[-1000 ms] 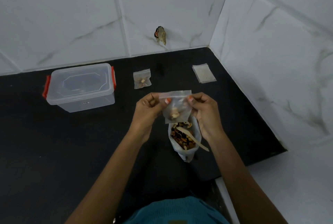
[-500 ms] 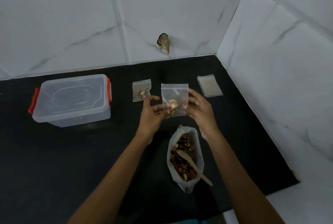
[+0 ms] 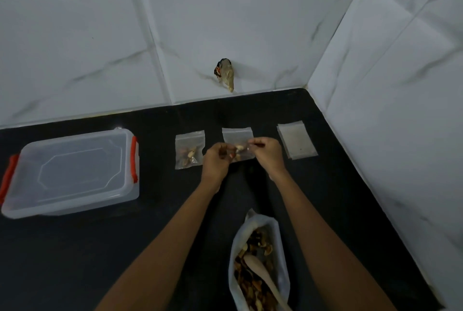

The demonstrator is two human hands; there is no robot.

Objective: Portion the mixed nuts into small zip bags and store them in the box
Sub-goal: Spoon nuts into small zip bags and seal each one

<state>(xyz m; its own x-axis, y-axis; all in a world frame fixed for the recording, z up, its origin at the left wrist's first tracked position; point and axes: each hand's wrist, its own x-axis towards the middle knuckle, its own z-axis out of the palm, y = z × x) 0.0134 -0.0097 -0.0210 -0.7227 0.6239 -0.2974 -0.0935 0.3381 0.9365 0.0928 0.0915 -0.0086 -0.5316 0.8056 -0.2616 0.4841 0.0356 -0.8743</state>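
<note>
Nearest, at five o'clock, the open bag of mixed nuts (image 3: 258,238) stood on the black surface (image 3: 100,248), a wooden spoon (image 3: 260,273) in it. At twelve, my left hand (image 3: 216,159) and right hand (image 3: 268,154) each had a pinching grip on the lower edge of a small zip bag (image 3: 236,134) holding a few nuts (flat down or just above, I couldn't tell). A filled zip bag (image 3: 189,151) lay just beside it at nine o'clock, empty bags (image 3: 297,140) at three, the lidded box (image 3: 70,173) farther off at nine.
</note>
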